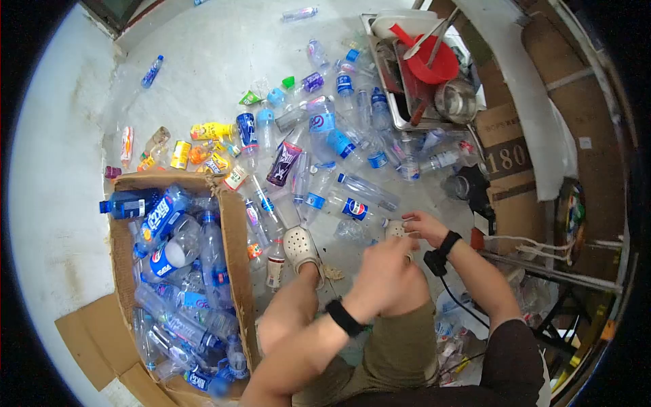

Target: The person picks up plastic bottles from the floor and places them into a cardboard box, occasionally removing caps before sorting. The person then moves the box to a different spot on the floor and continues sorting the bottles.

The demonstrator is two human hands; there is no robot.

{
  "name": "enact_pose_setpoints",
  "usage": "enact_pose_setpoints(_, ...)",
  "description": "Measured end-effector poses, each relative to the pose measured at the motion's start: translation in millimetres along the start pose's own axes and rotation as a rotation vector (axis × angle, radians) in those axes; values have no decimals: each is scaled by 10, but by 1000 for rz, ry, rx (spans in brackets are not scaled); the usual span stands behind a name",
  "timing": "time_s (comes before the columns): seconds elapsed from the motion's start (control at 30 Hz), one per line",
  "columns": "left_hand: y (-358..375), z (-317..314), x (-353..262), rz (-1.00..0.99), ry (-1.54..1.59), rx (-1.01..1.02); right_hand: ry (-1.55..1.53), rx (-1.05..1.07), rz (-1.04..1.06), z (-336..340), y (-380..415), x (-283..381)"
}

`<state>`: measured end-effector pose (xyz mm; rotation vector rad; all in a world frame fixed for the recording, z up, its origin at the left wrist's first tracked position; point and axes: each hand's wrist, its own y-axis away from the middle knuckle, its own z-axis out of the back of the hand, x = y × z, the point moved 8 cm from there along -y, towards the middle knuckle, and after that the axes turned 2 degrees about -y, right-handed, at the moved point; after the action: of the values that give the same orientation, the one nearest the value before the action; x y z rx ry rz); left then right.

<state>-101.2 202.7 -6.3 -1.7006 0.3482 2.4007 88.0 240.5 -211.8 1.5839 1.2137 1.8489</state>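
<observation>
My left hand (385, 273) is in front of my right knee, smeared by motion, and its fingers are hard to make out. My right hand (425, 229) hangs just beyond that knee, over the shoe (400, 230), with its fingers apart and nothing seen in them. Nearest to both hands lies a clear bottle with a Pepsi label (355, 208), its neck toward the right hand. A crumpled clear bottle (354, 233) and a longer clear bottle (369, 192) lie close by. On the left, a cardboard box (234, 271) holds several plastic bottles, among them a blue-labelled one (165, 216).
Many loose bottles cover the floor ahead, with a purple-black pouch (283, 163) and a yellow can (180, 154) among them. A metal tray (407, 124) holds a red dipper (434, 61). Cardboard boxes (508, 159) stand at right. A black cable (462, 305) hangs near my right arm.
</observation>
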Motion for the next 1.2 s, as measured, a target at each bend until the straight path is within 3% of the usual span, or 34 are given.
enact_pose_setpoints(0.07, -41, 45, -110, 28, -57, 37, 155, 81, -103, -54, -668, -213)
enact_pose_setpoints(0.13, -63, 52, -97, 62, -112, 79, 876, 93, 100, -158, -1203, -268)
enact_pose_setpoints(0.17, -72, 63, -67, 71, -91, 75, 877, 112, 88, -214, -1343, -357)
enact_pose_setpoints(0.23, -118, 104, 3, 99, -71, 63, 1157, 49, 240, -489, -1525, -255)
enact_pose_setpoints(0.37, -180, 216, 103, 126, -67, 0, 1274, 77, 93, -752, -1723, -329)
enact_pose_setpoints(0.5, -220, 309, 156, 164, -70, 19, 1251, 122, 142, -738, -1703, -318)
enact_pose_setpoints(0.57, -211, 350, 178, 191, -117, 6, 971, 221, 120, -748, -1390, -22)
enact_pose_setpoints(0.6, -204, 363, 172, 198, -138, -6, 636, 321, 86, -695, -1330, -43)
enact_pose_setpoints(0.63, -197, 376, 165, 206, -159, -18, 315, 367, -84, -762, -965, 210)
enact_pose_setpoints(0.7, -187, 506, 66, 160, -465, -158, -156, 567, 3, -922, -451, 710)
enact_pose_setpoints(0.73, -186, 528, 57, 156, -464, -162, -375, 648, 63, -1041, -146, 993)
enact_pose_setpoints(0.83, -189, 623, 6, 122, -387, -193, -603, 707, 50, -1207, 358, 1263)
enact_pose_setpoints(1.0, -121, 864, -35, 73, -266, -407, -599, 872, -30, -1243, 287, 1083)
enact_pose_setpoints(1.13, -94, 947, 24, 144, -207, -434, 52, 53, 186, -129, -1214, 336)
enact_pose_setpoints(1.2, -93, 944, -28, 108, -155, -443, 551, -187, 248, 108, -1539, 78)
